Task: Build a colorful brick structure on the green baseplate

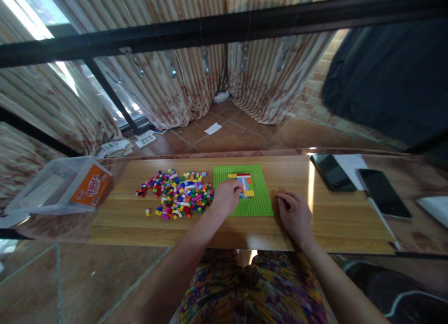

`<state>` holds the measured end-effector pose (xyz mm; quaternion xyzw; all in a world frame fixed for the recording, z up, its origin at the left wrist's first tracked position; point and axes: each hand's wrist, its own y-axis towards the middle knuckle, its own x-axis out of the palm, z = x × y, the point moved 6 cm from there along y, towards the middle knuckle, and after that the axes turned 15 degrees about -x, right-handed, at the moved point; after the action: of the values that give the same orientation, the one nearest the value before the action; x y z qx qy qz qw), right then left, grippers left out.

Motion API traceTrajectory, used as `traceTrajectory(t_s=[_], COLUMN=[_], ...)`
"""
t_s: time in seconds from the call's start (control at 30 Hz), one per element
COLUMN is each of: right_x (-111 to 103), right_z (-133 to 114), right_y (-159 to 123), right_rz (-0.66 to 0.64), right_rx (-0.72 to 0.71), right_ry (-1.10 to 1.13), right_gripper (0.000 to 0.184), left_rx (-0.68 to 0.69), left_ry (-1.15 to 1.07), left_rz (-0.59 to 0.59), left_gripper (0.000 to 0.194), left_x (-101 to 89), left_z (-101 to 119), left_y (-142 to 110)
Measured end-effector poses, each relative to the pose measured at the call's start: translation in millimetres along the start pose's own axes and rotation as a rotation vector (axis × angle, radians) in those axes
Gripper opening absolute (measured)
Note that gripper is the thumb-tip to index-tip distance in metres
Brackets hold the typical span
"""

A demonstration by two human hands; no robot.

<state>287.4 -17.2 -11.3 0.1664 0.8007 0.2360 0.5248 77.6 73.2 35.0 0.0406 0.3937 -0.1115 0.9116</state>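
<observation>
Observing the left hand [228,196] above the green baseplate [262,207], with fingertips drawn together at the multicoloured brick panel [248,186]. Unable to tell from this view whether clenched on a brick or released. Noted the panel on the baseplate, around its middle, partly hidden by the left hand, showing yellow, red, orange and pale blue. Found the right hand [296,215] resting on the bench [147,231], just right of the baseplate, fingers curled; unable to tell the state of this grip. Recorded left of the baseplate: 1 spread pile of mixed bricks [185,195], with 1 yellow-and-white piece [147,212] lying apart on the near side. Logged at the left end: 1 clear plastic box [58,200] bearing an orange label [91,186]. Logged toward the right end: 2 dark phones [332,172], with white paper [349,165] beside both.
</observation>
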Motion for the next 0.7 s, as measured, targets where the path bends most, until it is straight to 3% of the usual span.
traceTrajectory(t_s=[0.27,0.7], right_x=[-0.2,-1.4], right_z=[0.4,-1.4], right_y=[-0.4,0.1], right_rz=[0.008,0.008], right_rx=[-0.002,0.014], right_ry=[0.019,-0.002], right_gripper=[0.024,0.025], left_rx=[0.016,0.01], left_ry=[0.043,-0.057], left_rz=[0.112,0.093], left_gripper=[0.01,0.012], left_x=[-2.2,0.3], left_z=[0.3,-2.9], left_y=[-2.2,-0.3])
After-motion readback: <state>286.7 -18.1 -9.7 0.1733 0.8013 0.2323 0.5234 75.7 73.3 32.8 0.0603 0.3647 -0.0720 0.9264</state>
